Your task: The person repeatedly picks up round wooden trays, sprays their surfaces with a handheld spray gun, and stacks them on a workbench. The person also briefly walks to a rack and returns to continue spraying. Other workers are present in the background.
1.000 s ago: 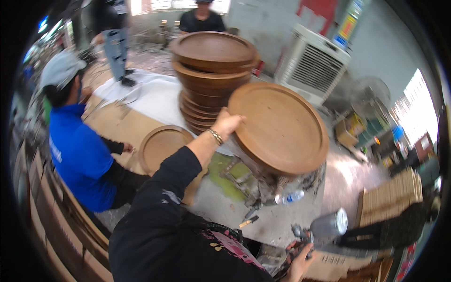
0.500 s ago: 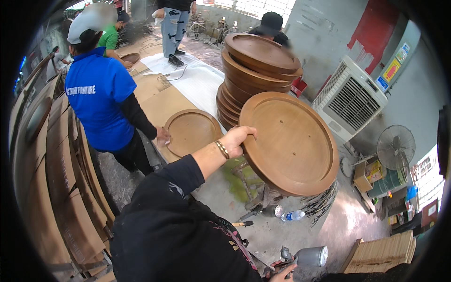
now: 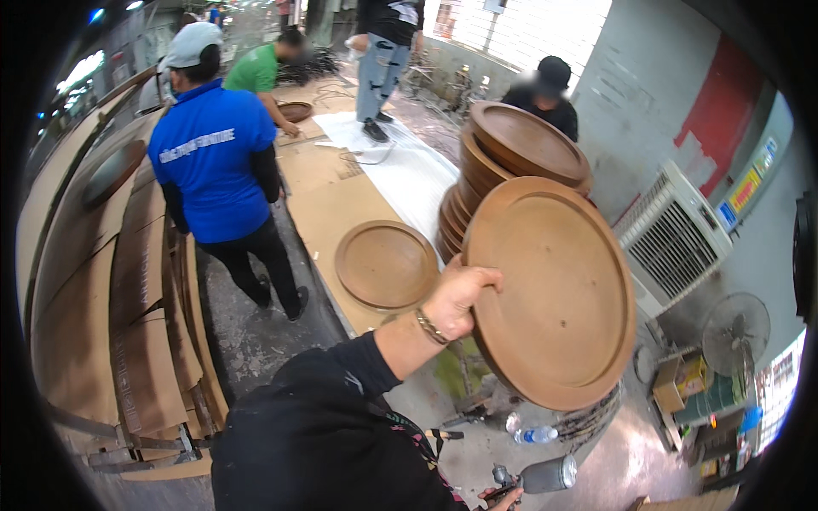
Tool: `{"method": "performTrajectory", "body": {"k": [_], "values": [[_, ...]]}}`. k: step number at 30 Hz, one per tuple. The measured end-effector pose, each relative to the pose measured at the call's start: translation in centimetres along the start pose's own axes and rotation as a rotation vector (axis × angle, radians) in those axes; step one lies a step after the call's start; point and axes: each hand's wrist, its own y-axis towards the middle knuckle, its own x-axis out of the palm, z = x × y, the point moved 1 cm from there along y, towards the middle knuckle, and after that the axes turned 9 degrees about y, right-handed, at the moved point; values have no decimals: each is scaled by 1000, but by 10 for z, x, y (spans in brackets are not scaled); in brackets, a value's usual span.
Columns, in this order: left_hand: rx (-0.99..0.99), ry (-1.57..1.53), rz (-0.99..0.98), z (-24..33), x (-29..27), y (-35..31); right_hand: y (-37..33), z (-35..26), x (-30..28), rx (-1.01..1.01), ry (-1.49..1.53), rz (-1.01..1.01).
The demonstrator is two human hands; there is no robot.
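Note:
My left hand [image 3: 462, 300] grips the near-left rim of a round brown wooden tray [image 3: 554, 294], thumb over its face. Raised and steeply tilted, the tray shows a recessed middle with small dark spots. At the lower edge, my right hand [image 3: 504, 500] is closed round a spray gun [image 3: 506, 479] with a grey cup [image 3: 548, 474]; part of that hand is cut off. Behind the held tray rises a stack of similar trays [image 3: 530, 140]. Another round tray [image 3: 385, 264] lies flat on cardboard left of my left hand.
A person in a blue shirt [image 3: 213, 145] stands at left beside cardboard sheets [image 3: 85, 281]. Other people are farther back, one behind the stack. An air cooler [image 3: 677, 238] and a fan [image 3: 734, 334] stand at right. A plastic bottle [image 3: 537, 435] and hoses lie on the floor.
The tray in my left hand has tilted more upright. The person in blue has straightened and drawn a hand away from the tray on the cardboard. My view has shifted left.

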Motion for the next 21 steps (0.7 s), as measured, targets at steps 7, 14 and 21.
{"method": "performTrajectory", "body": {"k": [7,14,21], "values": [[25,-219,-27,54,-1,58,-20,-48,70,97,1,20],[-18,-374,-178,120,-6,154,-31,-68,120,67,12,87],[608,59,-182,151,-42,287,-21,-29,151,29,145,353]]}}
